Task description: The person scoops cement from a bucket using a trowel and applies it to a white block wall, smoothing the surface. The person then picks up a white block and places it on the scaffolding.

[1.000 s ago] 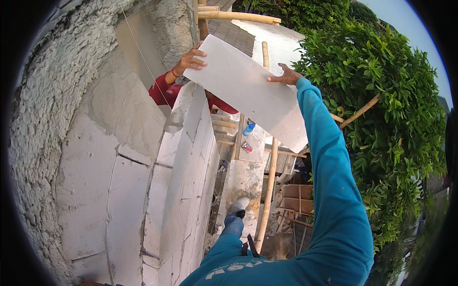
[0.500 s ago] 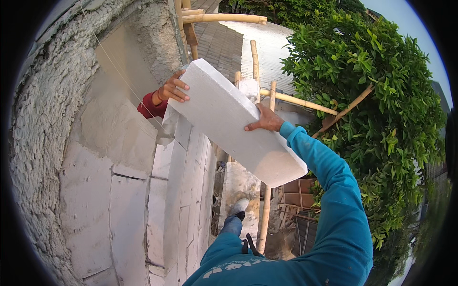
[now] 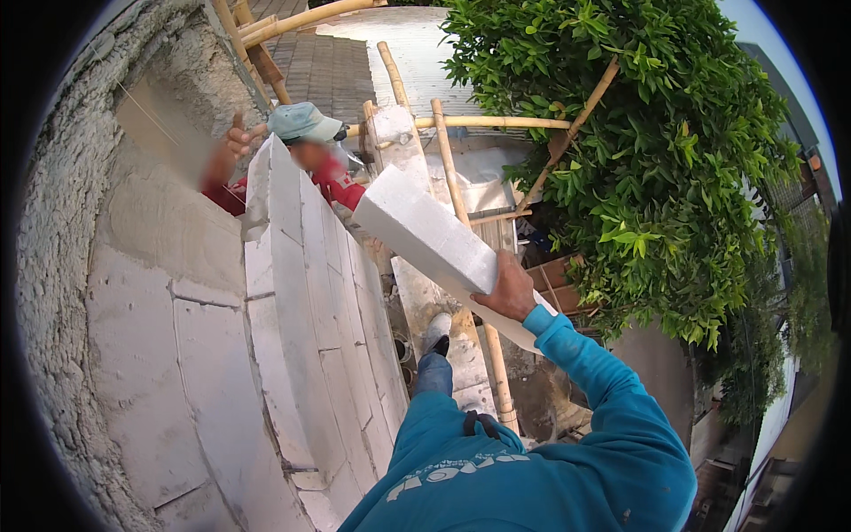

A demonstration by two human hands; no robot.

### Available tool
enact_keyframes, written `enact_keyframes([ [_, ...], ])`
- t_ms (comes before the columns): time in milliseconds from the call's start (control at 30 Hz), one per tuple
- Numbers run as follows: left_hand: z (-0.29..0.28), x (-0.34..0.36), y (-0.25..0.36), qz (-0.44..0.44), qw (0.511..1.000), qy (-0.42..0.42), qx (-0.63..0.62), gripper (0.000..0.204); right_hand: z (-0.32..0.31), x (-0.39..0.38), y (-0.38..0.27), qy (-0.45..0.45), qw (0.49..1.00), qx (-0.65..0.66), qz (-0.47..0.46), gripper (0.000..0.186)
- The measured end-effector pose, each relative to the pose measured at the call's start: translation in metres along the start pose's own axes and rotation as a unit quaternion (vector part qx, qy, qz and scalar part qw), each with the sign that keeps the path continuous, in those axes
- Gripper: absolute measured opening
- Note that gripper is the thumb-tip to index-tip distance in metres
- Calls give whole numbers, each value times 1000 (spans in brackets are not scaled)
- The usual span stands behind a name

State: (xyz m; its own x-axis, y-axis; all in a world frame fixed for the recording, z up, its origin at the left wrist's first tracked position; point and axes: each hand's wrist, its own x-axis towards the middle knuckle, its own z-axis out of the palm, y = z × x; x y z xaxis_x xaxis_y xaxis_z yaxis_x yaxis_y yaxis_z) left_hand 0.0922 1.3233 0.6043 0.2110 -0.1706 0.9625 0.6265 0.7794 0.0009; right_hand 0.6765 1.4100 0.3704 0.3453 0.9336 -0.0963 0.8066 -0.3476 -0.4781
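My right hand (image 3: 509,285), in a teal sleeve, grips the near part of a long white lightweight concrete block (image 3: 434,238). Its thumb lies on the block's top edge, and the rest of its fingers are partly hidden. The block slants down to the right, beside a wall of white blocks (image 3: 306,355) and above the scaffold plank. Its far end is close to the red sleeve (image 3: 340,184) of a co-worker; whether that person's hand touches it is hidden. My left hand is out of view.
The co-worker, in a pale blue cap (image 3: 304,122), raises a hand (image 3: 236,140) beside the wall's far end. Bamboo poles (image 3: 449,164) and a narrow plank (image 3: 465,355) with a foot on it form the scaffold. A leafy tree (image 3: 638,168) stands right; rough plastered wall (image 3: 62,293) left.
The block has swung right and lower, away from the wall top, with my right hand on it. The co-worker's visible hand has come off it, and their cap and shoulder now show.
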Motion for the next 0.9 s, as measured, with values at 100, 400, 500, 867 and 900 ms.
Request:
enact_keyframes([
  [100,4,-8,5,0,999,-6,-37,51,8,-78,45,17,997,-33,69,73],
  [400,-5,-24,38,-91,940,-66,-323,53,66,-306,133,-10,949,-59,310,77],
  [500,-16,-24,59,-92,910,-88,-395,55,88,-374,148,-4,926,-45,375,80],
  [867,-74,-5,150,-64,792,-152,-587,63,142,-515,132,56,843,54,531,80],
  [900,-78,-3,157,-61,782,-156,-601,64,144,-519,129,64,839,63,537,82],
])
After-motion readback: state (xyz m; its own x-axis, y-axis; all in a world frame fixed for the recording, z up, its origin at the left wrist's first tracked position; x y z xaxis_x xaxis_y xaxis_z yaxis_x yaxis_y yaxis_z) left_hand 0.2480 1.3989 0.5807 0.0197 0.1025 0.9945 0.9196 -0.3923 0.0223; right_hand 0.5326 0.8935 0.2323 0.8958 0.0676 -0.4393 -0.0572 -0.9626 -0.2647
